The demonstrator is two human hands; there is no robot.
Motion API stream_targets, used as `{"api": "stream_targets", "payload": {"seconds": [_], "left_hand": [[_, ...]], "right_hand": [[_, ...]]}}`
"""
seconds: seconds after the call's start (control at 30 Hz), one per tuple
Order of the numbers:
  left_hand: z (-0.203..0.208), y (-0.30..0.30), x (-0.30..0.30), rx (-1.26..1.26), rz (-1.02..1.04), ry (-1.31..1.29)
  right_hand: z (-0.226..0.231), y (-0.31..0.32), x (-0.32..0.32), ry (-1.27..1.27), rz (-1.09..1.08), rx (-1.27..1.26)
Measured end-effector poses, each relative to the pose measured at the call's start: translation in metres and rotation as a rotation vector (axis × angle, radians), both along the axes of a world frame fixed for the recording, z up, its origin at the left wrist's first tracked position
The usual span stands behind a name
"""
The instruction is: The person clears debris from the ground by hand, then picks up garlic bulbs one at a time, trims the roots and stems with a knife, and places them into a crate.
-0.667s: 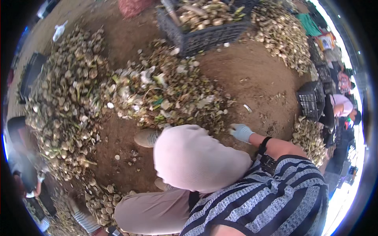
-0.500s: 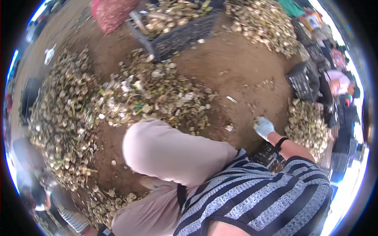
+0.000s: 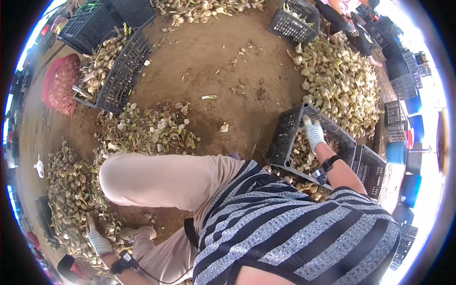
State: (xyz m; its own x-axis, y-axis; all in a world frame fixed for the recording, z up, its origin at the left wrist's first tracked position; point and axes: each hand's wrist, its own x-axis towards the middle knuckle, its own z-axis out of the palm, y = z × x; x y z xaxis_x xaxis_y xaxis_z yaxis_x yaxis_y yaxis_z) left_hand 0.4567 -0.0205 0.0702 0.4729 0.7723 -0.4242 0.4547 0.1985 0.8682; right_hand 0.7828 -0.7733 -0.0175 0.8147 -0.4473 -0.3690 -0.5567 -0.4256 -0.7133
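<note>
One black, slatted plastic crate [image 3: 284,137] stands on the brown earth floor [image 3: 190,57] at the person's right, loose garlic pieces inside. The right hand [image 3: 313,134], in a white-and-blue striped knit glove, reaches down into it, arm outstretched, fingers pointing toward the far wall; whether they grasp anything cannot be told. The left hand [image 3: 99,241], gloved alike, is lowered at the edge of one heap of whole garlic bulbs [image 3: 71,194], fingers pointing forward; its grip is also unclear. One second black crate [image 3: 373,171] adjoins the first. Beyond lie one pale garlic pile [image 3: 339,78], one leafy scrap heap [image 3: 149,130] and one red mesh sack [image 3: 61,83].
</note>
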Motion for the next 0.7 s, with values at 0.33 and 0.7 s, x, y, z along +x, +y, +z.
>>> {"api": "stream_targets", "payload": {"seconds": [0.33,0.7], "left_hand": [[0.022,-0.009,-0.061,0.017,0.198,-0.155],[0.023,-0.01,-0.153,-0.19,0.446,-0.487]], "right_hand": [[-0.087,0.011,0.007,-0.153,0.08,0.086],[0.017,0.135,0.098,0.032,0.051,0.304]]}}
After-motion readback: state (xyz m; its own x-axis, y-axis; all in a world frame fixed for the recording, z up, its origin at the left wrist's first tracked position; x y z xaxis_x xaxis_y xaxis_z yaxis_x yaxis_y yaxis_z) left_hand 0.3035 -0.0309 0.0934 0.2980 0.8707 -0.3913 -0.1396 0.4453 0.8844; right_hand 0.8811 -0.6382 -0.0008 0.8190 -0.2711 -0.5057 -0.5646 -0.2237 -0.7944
